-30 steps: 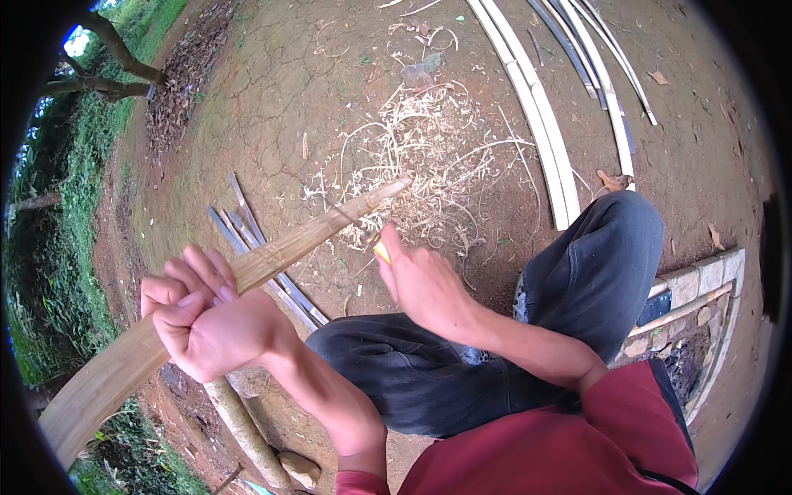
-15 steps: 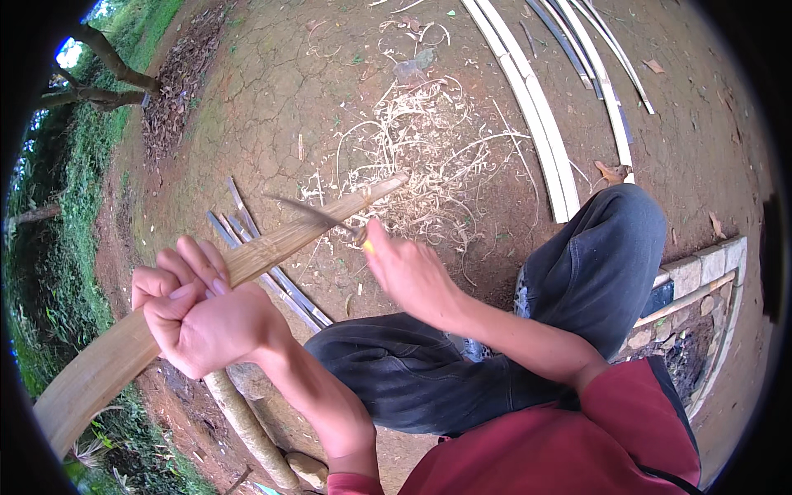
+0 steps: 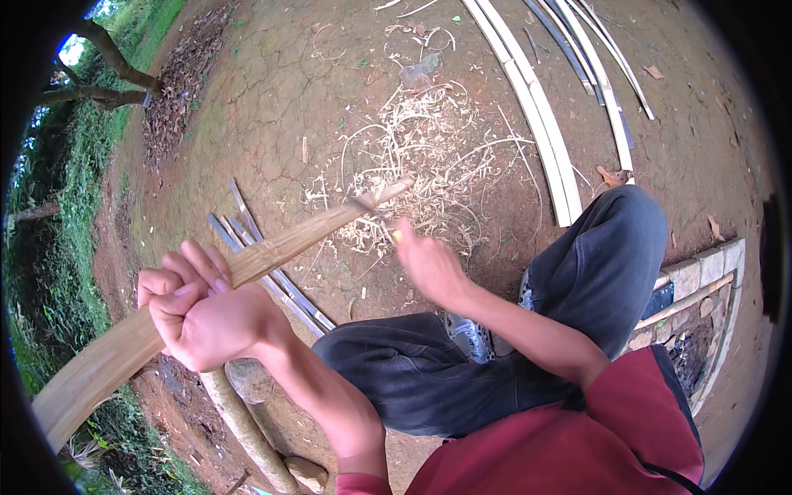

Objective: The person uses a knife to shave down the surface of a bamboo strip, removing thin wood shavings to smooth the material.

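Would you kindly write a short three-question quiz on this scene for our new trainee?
1. Which hand grips the long, flat, tan bamboo strip?

2. True or false: the loose pile of pale, curled shavings lies on the bare brown ground.

3. What does the right hand hold?
A) a round wooden mallet
B) a dark-bladed metal knife, yellow at the handle
C) a white plastic paintbrush

Key:
1. The left hand.
2. True.
3. B.
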A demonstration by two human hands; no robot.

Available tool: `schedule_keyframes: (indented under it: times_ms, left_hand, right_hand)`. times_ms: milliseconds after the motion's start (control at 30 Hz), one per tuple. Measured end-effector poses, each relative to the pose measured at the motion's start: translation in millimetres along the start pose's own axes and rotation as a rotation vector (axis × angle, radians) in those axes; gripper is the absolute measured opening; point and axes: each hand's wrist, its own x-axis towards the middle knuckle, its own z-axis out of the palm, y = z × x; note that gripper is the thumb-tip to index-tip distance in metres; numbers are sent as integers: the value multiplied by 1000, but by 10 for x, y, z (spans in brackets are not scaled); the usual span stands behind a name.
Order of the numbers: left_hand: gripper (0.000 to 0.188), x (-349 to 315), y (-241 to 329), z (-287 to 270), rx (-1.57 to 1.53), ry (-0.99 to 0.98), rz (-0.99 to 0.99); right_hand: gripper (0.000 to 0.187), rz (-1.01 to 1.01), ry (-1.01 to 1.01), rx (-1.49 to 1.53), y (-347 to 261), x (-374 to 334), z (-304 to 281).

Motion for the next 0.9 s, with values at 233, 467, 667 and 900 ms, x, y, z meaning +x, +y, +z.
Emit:
schedule_keyframes:
  times_ms: [233,467,667,900]
  left_hand:
    - [14,89,-61,-48,-38,98,-7]
    - [14,22,-23,-9,-120,-26,-57]
    - [14,51,-43,-25,-121,77,-53]
    - [15,-33,37,117,-125,58,-90]
  right_hand:
    - [17,63,-37,62,-236,72,-189]
    - [9,51,119,-290,415,297,201]
    - [20,104,-57,79,-176,230,-230]
    - [24,114,67,-219,818,259,405]
